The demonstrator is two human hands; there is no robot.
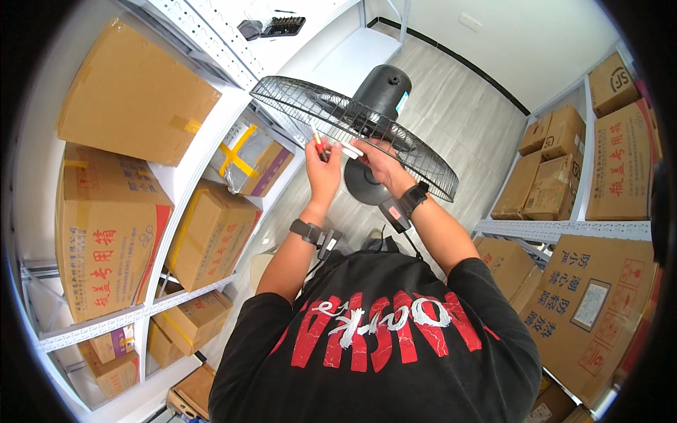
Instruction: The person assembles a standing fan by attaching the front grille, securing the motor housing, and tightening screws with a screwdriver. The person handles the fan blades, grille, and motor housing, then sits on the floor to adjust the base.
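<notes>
From where I watch, the fan (379, 102) is straight ahead of the wearer, its wire cage (431, 161) seen nearly edge-on, the black motor (382, 83) on the far side and the round base (360, 186) showing past the near side, beside the right wrist. At the fan's near face, the left hand (324, 171) has its fingers closed around a slim red tool (321, 146), pointing up toward the wires. The right hand (384, 169) is just beside it, fingers bent up at the cage next to a white piece (348, 149); I cannot tell whether they grip that piece, the wires or both. The cage hides much of what lies behind it from me, and black straps (415, 200) with small modules (328, 244) sit on both wrists, the right one covering a little of the base. Left of the fan, a white shelf (92, 329) crowds close, stacked with brown boxes (137, 92) and a yellow-taped parcel (241, 158). Right of the fan, well apart, another shelf (564, 229) carries more boxes (620, 166). Beyond the fan to the left, a white table (323, 27) bears an open black case (283, 27) beside a dark grey item (249, 29); grey floor (458, 92) runs beyond it to the right.
</notes>
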